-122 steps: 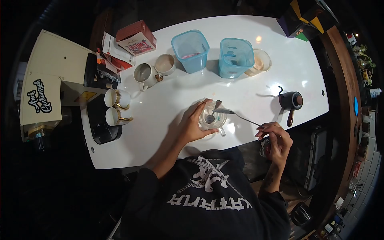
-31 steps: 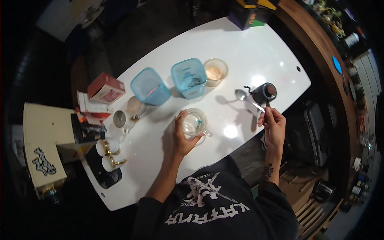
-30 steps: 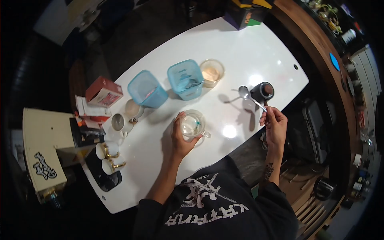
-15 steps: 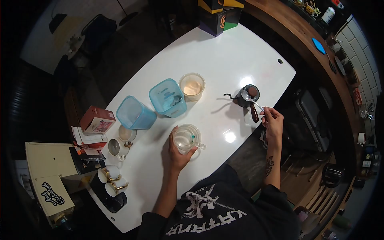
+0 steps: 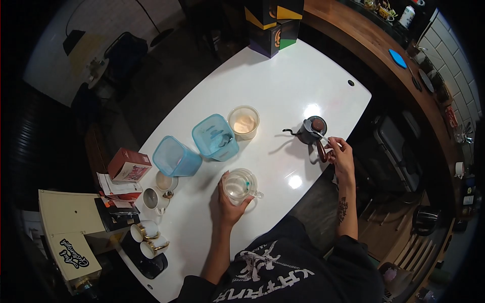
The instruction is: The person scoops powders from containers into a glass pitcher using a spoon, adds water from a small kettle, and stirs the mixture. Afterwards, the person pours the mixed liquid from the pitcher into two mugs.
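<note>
A clear glass cup [image 5: 241, 185] with a side handle stands on the white table in front of me. My left hand [image 5: 233, 208] is wrapped round its near side. A small green mark shows on the cup. In my right hand [image 5: 339, 154], a metal spoon [image 5: 322, 136] is pinched by its handle. The spoon's bowl end lies in the mouth of a small dark gooseneck kettle [image 5: 306, 137], partly hidden there. A round brown piece [image 5: 318, 124] shows at the kettle's top; I cannot tell whether it is a knob. The kettle's brown handle [image 5: 321, 151] points toward my right hand.
Two blue plastic containers [image 5: 174, 160] and a round clear tub [image 5: 244, 122] stand left of centre. Several cups [image 5: 150, 198] and a reddish box [image 5: 129, 165] line the left edge. Black boxes [image 5: 274, 35] stand at the far end. A wooden counter [image 5: 348, 29] runs along the right.
The view has shifted slightly, so the table things appear lower. The spoon's bowl sits lower in the kettle's mouth than before. My left hand stays round the cup.
</note>
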`<state>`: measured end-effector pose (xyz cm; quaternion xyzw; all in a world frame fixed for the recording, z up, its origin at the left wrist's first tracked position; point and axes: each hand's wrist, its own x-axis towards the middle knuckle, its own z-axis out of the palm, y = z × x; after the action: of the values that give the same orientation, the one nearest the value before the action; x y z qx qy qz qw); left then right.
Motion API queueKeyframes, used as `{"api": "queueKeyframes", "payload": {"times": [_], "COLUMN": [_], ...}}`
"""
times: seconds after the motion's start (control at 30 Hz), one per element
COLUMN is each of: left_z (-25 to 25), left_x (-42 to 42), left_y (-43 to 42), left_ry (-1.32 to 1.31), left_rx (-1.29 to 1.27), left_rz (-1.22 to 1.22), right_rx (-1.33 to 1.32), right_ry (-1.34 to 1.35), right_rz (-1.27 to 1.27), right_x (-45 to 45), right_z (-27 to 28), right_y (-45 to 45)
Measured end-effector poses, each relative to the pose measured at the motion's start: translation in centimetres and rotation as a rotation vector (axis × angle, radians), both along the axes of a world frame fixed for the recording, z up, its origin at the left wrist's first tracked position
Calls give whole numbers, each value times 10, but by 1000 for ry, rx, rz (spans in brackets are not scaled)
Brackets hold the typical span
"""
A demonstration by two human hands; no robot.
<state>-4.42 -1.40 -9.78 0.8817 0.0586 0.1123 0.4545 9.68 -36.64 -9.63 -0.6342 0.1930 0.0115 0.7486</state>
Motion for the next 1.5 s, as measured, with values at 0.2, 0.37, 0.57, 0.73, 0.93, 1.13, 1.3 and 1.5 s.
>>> {"api": "queueKeyframes", "payload": {"times": [0.2,0.37,0.57,0.73,0.93,1.13,1.3,1.5], "left_z": [5,-8,13,-26,-30,-25,-25,-18], "left_x": [-1,-1,-2,-2,0,-3,-2,-3], "left_y": [-1,-1,0,5,8,6,5,3], "left_ry": [18,-63,23,-14,-79,-87,-83,-44], "left_rx": [7,-47,52,-130,31,6,-15,4], "left_rz": [17,21,11,-49,-66,-44,-29,-4], "right_rx": [-680,-1005,-685,-480,-457,-520,-484,-514], "right_ry": [-151,-310,-592,-675,-712,-731,-746,-772], "right_rz": [-140,-228,218,481,557,520,486,546], "right_x": [-7,-31,-35,-17,5,15,18,17], "right_z": [-23,76,100,89,77,66,68,77], "right_y": [-26,34,108,172,223,239,240,243]}}
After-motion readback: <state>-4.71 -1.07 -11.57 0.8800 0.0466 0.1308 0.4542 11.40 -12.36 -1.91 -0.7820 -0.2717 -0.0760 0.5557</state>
